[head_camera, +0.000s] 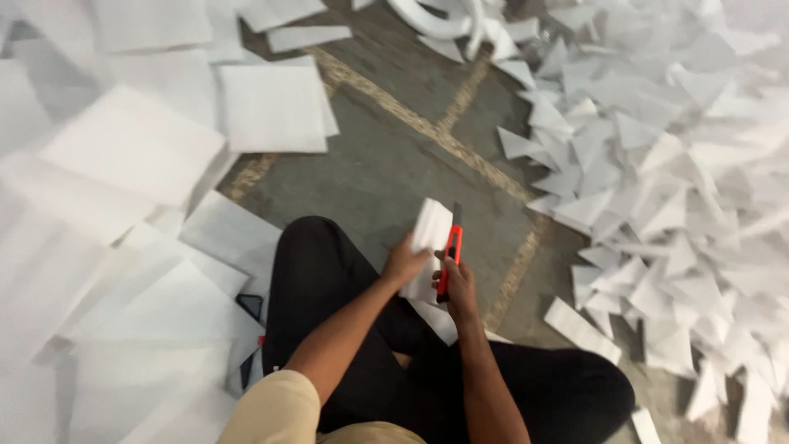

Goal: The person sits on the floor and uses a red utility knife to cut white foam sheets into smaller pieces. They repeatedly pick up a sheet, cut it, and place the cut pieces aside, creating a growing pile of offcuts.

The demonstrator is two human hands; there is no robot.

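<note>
At the bottom centre of the frame the person sits cross-legged on the floor in black trousers [329, 279], both forearms reaching up toward the middle of the picture. The left hand [403, 261] has its fingers closed around the lower edge of a small stack of white foam sheets [429, 238], held upright just above the knees. The right hand [458, 284] grips a red utility knife [449, 256], fingers wrapped round its handle, the dark blade end pointing up beside the stack's right edge and touching or almost touching it; motion blur hides the exact contact. Judging from how things lie, the cutting looks well along but not finished: a broad heap of cut triangular pieces [657, 164] fills the right side of the frame, while many large uncut square sheets [271, 107] lie spread over the left side and upper left. Between them runs a bare strip of grey stone floor [394, 148] with pale seams.
</note>
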